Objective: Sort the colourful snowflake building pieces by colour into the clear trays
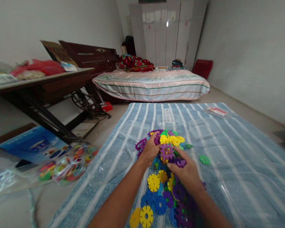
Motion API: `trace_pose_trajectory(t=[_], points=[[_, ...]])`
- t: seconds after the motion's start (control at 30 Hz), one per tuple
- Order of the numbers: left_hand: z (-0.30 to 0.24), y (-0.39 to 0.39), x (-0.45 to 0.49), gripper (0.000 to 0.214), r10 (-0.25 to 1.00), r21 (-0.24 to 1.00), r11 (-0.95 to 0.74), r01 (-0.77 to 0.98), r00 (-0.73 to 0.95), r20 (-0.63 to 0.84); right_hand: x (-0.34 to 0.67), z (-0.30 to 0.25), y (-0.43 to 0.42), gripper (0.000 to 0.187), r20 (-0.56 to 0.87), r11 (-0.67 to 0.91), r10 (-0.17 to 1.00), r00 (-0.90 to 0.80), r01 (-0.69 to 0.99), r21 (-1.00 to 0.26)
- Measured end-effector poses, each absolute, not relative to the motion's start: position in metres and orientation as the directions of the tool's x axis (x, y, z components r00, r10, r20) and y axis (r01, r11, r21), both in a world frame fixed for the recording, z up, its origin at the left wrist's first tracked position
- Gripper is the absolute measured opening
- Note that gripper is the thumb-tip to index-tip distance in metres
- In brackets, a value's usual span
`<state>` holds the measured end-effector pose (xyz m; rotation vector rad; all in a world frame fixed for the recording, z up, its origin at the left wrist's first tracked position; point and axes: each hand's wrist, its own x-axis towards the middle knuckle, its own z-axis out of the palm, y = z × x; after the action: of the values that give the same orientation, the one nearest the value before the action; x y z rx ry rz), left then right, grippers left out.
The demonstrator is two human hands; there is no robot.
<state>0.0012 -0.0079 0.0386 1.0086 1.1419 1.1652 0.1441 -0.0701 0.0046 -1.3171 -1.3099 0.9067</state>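
Observation:
In the head view, a pile of plastic building pieces in purple, yellow, blue and green lies on the striped cloth. My left hand [150, 150] is closed at the pile's left side, its fingers around a purple lattice piece [157, 138]. My right hand [187, 171] pinches a dark purple piece [180, 162] between thumb and fingers. A lighter purple lattice square [166, 152] shows between both hands; which hand bears it I cannot tell. Yellow notched discs [154, 182] and blue discs [160, 205] lie nearer me, and a green disc [204, 159] sits apart to the right.
Clear plastic boxes [249, 173] stand around the pile on the blue striped cloth [123, 202]. A lidded box with a red label [217, 110] is at the far right. Left, on the floor, are a bag of colourful pieces [70, 169] and a sewing table [45, 83]. A bed [152, 84] stands beyond.

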Motion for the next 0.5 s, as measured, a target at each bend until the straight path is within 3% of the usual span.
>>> trace_pose_trajectory(t=[0.23,0.4,0.5], points=[[0.056,0.021,-0.006,0.058,0.972,0.984,0.143,0.102,0.171,-0.159,0.106,-0.003,-0.083,0.048,0.376,0.336,0.926,0.006,0.437,-0.834],[0.062,0.017,-0.016,0.055,0.983,0.954,-0.030,0.297,0.183,-0.026,0.105,0.014,-0.089,0.034,0.439,0.452,0.887,-0.144,0.461,-0.763],[0.061,-0.006,-0.028,0.049,0.993,0.859,-0.091,0.505,0.111,0.039,0.130,0.021,-0.062,0.028,0.488,0.450,0.870,-0.075,0.526,-0.721]])
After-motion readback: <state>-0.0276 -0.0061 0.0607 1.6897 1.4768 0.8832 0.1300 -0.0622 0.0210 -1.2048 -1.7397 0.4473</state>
